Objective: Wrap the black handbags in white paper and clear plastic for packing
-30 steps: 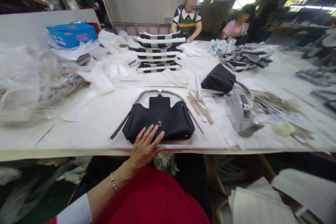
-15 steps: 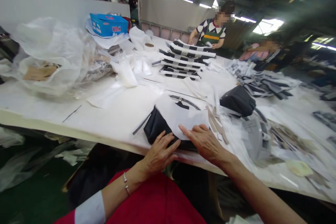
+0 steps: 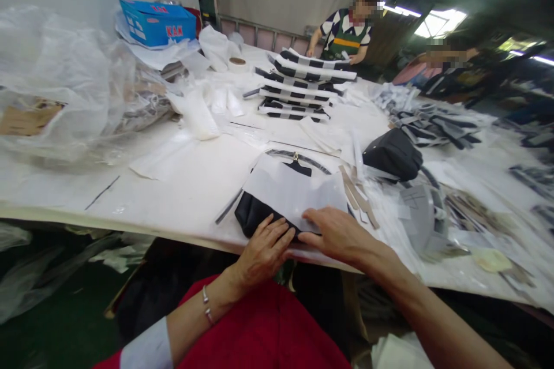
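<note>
A black handbag lies on its side at the table's front edge, partly covered by a white sheet. Beyond the sheet a black flap tab with a small metal clasp sticks out, and a dark strap curves behind it. My left hand lies flat on the bag's near side, its fingers stretched out. My right hand rests over the sheet's lower right edge, thumb apart from the bent fingers. Its outer fingers are partly hidden.
A second black bag stands to the right, near brown strips and grey scraps. Black-and-white stacked pieces lie farther back, by a co-worker. Clear plastic bags and a blue box are at left.
My right hand has drawn its pointing finger down toward the sheet's lower edge, thumb now lower. The sheet lies differently and shows more of the strap. My left hand stays about in place.
</note>
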{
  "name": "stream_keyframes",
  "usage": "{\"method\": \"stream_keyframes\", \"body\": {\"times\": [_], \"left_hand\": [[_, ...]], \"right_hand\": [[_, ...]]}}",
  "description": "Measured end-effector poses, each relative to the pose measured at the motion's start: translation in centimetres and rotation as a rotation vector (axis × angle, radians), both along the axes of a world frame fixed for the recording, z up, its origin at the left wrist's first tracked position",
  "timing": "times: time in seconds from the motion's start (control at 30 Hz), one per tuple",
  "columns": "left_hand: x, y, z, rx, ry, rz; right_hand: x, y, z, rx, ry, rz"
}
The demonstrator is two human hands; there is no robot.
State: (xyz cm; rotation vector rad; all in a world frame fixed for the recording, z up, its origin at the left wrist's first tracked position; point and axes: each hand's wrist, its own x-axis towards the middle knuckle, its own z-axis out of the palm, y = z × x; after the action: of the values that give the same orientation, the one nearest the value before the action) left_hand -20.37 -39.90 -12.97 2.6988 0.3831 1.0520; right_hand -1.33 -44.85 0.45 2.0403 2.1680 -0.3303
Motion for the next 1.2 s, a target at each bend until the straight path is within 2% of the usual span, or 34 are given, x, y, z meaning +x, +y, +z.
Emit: {"method": "stream_keyframes", "body": {"times": [0.07, 0.13, 0.37, 0.5, 1.07, 1.2], "left_hand": [[0.0, 0.0, -0.1, -0.001, -0.008, 0.006], [0.0, 0.0, -0.1, 0.000, -0.026, 0.008], [0.1, -0.1, 0.3, 0.003, -0.025, 0.018], [0.0, -0.2, 0.3, -0.025, 0.008, 0.043], [-0.1, -0.4, 0.2, -0.057, 0.014, 0.031], [-0.1, -0.4, 0.4, -0.067, 0.019, 0.039]], "right_hand": [[-1.2, 0.6, 0.0, 0.013, -0.079, -0.087], [-2.1, 1.0, -0.5, 0.062, -0.146, -0.107], [-1.5, 0.4, -3.4, 0.234, -0.149, 0.012], [-0.7, -0.2, -4.2, 0.292, -0.138, 0.055], [-1.7, -0.9, -2.8, 0.176, -0.152, 0.071], [-1.5, -0.8, -2.0, 0.128, -0.107, 0.075]]}}
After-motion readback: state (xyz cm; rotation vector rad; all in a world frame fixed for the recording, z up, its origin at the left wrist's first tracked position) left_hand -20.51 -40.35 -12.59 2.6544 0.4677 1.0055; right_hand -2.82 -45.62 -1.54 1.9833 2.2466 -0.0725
